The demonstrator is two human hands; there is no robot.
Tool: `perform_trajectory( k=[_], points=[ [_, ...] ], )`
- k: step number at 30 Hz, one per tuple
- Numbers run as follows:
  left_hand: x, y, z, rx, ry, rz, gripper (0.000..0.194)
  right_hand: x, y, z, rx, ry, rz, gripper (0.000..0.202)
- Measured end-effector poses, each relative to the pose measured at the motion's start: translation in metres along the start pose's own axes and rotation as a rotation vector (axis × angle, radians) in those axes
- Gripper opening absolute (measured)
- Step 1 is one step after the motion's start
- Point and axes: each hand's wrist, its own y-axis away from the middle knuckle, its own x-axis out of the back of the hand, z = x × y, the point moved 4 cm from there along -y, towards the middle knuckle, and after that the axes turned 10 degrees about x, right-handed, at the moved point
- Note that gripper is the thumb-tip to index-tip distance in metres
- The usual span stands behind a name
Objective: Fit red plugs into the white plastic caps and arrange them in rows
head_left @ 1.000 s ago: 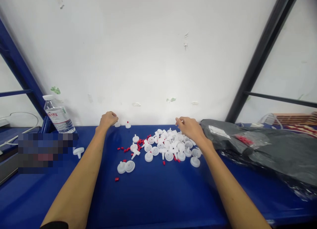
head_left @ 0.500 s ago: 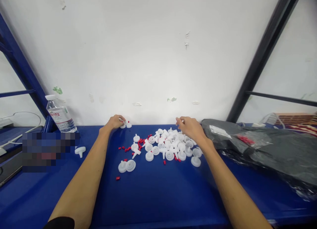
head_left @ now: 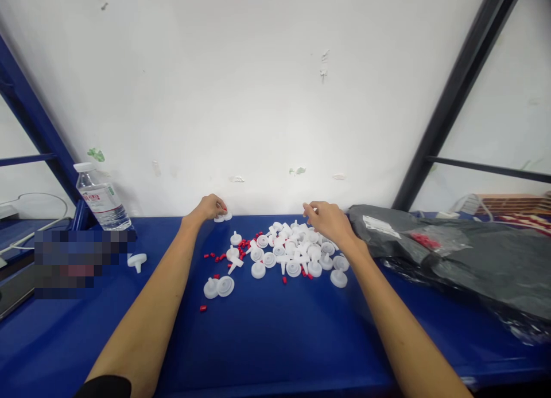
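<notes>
Against the wall at the back of the blue table, my left hand (head_left: 210,206) has its fingers closed on the red tip of a white round cap (head_left: 228,215). Another white cap (head_left: 218,218) stands right beside it, partly under my fingers. My right hand (head_left: 325,217) hovers at the back right of a pile of white nozzle caps (head_left: 297,246), fingers curled together; whatever may be between them is too small to tell. Small red caps (head_left: 221,257) lie scattered at the pile's left side. Two white caps (head_left: 218,287) lie nearer the front.
A water bottle (head_left: 103,200) stands at the back left, with one loose white cap (head_left: 137,261) in front of it. A dark plastic bag (head_left: 430,249) covers the right side, holding a small packet of red pieces (head_left: 426,241) on top. Metal posts rise at both sides.
My left hand has shifted right, from the left standing cap to the red-tipped one beside it. My right hand has hardly moved.
</notes>
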Motion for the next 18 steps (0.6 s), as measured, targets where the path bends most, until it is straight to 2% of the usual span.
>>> perform_trajectory(
  k=[3, 6, 10, 12, 14, 18],
  points=[
    [0.002, 0.006, 0.023, -0.061, 0.067, -0.038, 0.009, -0.002, 0.000, -0.002, 0.015, -0.045, 0.008, 0.043],
    [-0.003, 0.017, 0.063, -0.166, 0.171, -0.124, 0.011, -0.005, 0.000, -0.009, 0.057, -0.193, 0.006, 0.043],
    [-0.026, 0.045, 0.126, -0.331, 0.328, -0.262, 0.019, -0.014, 0.000, -0.021, 0.013, -0.586, -0.040, 0.050],
    [-0.041, 0.060, 0.153, -0.436, 0.491, -0.385, 0.018, -0.019, 0.000, -0.027, -0.031, -0.837, -0.089, 0.054],
    [-0.055, 0.070, 0.168, -0.481, 0.609, -0.445, 0.016, -0.022, 0.001, -0.031, -0.061, -1.055, -0.112, 0.053],
    [-0.069, 0.072, 0.172, -0.415, 0.775, -0.371, 0.012, -0.022, 0.001, -0.030, -0.094, -1.321, -0.070, 0.033]
  ],
)
